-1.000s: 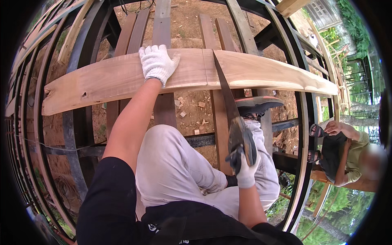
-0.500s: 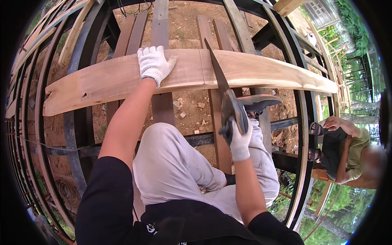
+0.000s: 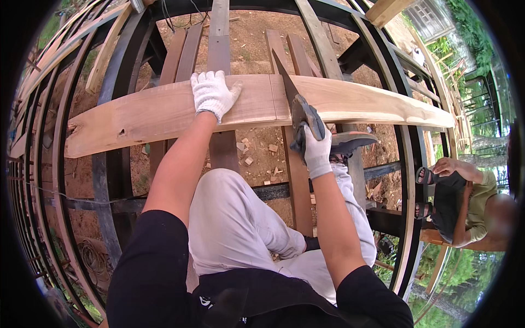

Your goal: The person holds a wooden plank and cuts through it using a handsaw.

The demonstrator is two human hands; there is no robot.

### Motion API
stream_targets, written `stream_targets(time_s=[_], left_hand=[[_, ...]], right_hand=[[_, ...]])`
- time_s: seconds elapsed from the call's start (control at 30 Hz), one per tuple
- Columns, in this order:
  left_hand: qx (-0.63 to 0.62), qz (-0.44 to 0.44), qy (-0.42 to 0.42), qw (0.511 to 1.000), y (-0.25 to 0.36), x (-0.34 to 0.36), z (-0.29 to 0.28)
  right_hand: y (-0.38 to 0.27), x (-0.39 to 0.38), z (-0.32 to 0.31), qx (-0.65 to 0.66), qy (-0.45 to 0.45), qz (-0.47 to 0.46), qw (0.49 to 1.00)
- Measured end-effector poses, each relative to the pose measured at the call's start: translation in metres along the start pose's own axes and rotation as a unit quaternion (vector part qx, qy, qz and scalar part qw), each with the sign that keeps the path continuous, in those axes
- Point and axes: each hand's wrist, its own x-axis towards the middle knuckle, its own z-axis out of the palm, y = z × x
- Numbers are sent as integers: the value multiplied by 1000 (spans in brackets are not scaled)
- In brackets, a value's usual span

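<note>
Head view: the gloved left hand [image 3: 213,94] presses flat, open, on the long plank [image 3: 164,112] lying across the dark beams [image 3: 109,180]. The right hand [image 3: 317,153] grips the handsaw [image 3: 292,95], blade in the plank. The saw could bind if the plank shifts; 1 slip endangers the left hand.

So the support here is a black metal frame [image 3: 112,180] of curved beams, built up over bare dirt [image 3: 251,52]. A few dark wooden slats [image 3: 219,49] run lengthwise across the beams, away from the camera, with gaps between them where you see the ground and some wood chips [image 3: 249,153]. One long pale plank [image 3: 164,112] lies crosswise on top of the slats, reaching from the left side of the frame to the right. It has a rough notch and small knot near its left end, and its right end tapers.
</note>
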Motion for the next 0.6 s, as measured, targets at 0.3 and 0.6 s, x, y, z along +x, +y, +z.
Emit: stream_targets(time_s=[0.3, 0.6], left_hand=[[10, -18, 0, 1000, -14, -4, -4], [9, 7, -16, 1000, -8, -5, -3]], right_hand=[[-27, -184, -85, 91, -51, 22, 994], [1, -24, -3, -5, -21, 1, 1000]])
